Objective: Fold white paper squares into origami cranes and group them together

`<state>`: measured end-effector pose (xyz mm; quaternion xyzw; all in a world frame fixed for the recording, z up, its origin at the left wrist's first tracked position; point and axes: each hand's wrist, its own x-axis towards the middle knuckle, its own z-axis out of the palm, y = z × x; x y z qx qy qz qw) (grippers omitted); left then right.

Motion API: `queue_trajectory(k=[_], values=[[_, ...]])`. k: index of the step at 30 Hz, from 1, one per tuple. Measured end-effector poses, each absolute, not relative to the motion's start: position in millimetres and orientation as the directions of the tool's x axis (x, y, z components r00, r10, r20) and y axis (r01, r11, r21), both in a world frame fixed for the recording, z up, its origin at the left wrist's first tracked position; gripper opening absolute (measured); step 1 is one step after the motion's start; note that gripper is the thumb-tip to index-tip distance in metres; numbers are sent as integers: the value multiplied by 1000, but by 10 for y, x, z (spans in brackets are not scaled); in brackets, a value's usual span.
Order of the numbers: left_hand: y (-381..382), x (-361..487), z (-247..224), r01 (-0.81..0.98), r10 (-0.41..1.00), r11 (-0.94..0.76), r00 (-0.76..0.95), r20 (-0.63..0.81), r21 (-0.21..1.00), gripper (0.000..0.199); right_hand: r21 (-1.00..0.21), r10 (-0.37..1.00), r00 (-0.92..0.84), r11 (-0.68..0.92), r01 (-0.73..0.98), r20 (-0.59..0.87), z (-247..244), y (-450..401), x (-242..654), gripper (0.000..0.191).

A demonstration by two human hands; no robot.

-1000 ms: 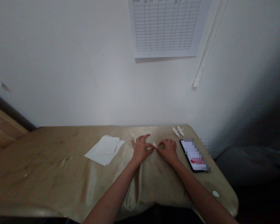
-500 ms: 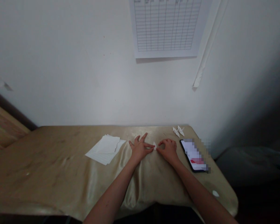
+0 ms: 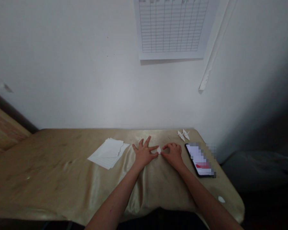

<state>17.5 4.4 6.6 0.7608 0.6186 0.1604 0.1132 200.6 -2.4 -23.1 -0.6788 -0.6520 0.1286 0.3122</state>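
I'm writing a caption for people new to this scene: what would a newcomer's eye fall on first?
Probably the left hand and right hand, fingertips on either side of a small white piece of paper over the gold-coloured table. Next might come the lit phone lying to the right of the right hand, then the printed grid sheet high on the pale wall.

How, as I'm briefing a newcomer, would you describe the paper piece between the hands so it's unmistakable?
On the brown-covered table, find where the left hand and right hand nearly meet. The tiny, pointed white paper piece sits between them. Unlike the broad sheets to its left and the two winged paper figures farther right, it alone has a hand on each side.
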Motion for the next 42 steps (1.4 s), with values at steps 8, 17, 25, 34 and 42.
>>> queue_trajectory(k=[8,17,25,34,42], values=[[32,182,31,915,974,-222,192,121,338,45,-592,968,109,47,805,225,-218,-23,2009,22],[53,127,-6,895,965,-253,210,154,368,50,-586,965,88,77,806,248,-242,-17,2021,26],[45,123,30,870,966,-254,205,160,423,33,-567,941,33,174,805,336,-306,-19,2038,23],[68,121,-23,839,960,-265,181,215,475,33,-530,915,34,202,824,403,-326,-28,2027,25],[54,163,17,822,962,-253,160,221,510,32,-561,924,35,201,803,381,-325,-22,2029,22]])
